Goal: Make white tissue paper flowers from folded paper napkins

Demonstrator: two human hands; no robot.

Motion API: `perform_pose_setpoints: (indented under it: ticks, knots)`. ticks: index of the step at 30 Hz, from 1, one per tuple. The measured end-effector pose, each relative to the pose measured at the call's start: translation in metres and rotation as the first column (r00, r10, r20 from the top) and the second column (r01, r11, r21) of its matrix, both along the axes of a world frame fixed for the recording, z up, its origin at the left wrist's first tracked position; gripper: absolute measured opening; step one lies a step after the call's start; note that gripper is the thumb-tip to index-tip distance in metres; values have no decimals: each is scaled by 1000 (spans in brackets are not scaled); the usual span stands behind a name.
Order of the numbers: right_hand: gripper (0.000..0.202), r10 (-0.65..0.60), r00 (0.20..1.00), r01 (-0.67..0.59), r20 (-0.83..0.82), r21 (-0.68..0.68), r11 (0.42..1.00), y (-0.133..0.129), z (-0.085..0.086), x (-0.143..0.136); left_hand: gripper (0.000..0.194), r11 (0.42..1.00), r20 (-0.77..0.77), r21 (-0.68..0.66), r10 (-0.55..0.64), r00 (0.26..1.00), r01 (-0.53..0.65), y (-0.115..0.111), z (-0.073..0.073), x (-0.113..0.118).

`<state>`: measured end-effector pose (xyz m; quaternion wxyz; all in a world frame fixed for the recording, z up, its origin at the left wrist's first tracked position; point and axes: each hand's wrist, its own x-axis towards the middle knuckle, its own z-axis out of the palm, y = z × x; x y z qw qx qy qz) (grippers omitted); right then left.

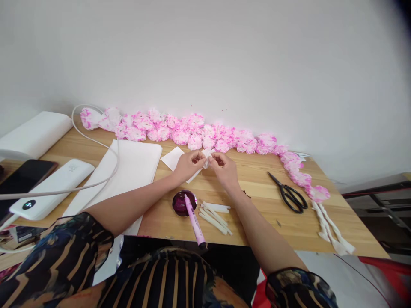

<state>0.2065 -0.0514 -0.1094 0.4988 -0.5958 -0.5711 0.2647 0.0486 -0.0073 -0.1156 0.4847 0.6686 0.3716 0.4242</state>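
Between the fingertips of my left hand [189,165] and my right hand [224,170] is a small piece of crumpled white paper [207,155]. Both hands pinch it, one from each side, above the wooden table. Under and beside my left hand lie flat white paper pieces [172,158]. Nearer to me stands a small dark purple dish [178,204], with a pink marker [194,220] resting on its rim. Several thin white sticks [215,219] lie to the right of the dish.
A long row of pink and white paper flowers [180,128] runs along the wall. Black scissors [290,197] lie at right. At left are a stack of white sheets [135,158], a white power bank [54,188], a dark phone [22,182] and a looping cable [93,139].
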Motion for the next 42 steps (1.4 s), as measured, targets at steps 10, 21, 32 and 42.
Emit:
perform_pose_setpoints:
  ticks: [10, 21, 32, 42]
  knots:
    - [20, -14, 946, -32, 323, 136, 990, 0, -7, 0, 17, 999, 7, -18, 37, 999, -36, 8, -11, 2]
    - [29, -36, 997, 36, 71, -6, 999, 1, -2, 1, 19, 997, 53, -29, 71, 996, -69, 6, -8, 2]
    - [22, -10, 943, -40, 332, 143, 989, 0, -7, 0, 26, 996, 78, -87, 5, 997, 2, 7, -14, 3]
    - [31, -45, 998, 46, 47, -9, 999, 2, -4, 1, 21, 994, 34, -31, 102, 994, -101, 5, -5, 0]
